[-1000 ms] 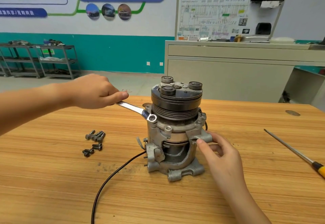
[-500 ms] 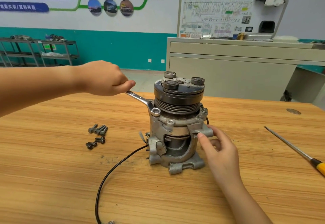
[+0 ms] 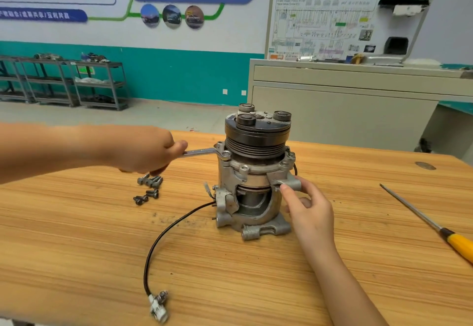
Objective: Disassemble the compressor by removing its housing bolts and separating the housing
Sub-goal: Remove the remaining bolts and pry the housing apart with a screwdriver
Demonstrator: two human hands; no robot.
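The cast-metal compressor (image 3: pixel 256 172) looked heavy and rigid, best steadied by its mounting lug (image 3: pixel 291 183), which the right hand (image 3: pixel 309 210) pinched while the left hand (image 3: pixel 151 151) gripped the wrench (image 3: pixel 202 152).

A teal-banded wall (image 3: pixel 179 74) backs metal shelving (image 3: pixel 97 82), a beige cabinet (image 3: pixel 332 110) and a wooden table (image 3: pixel 76 249).

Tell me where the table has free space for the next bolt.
The table is bare left of the black cable, nearer than the loose bolts, and between the right hand and the screwdriver. Crowded: close around the compressor, where the left hand holds the wrench.
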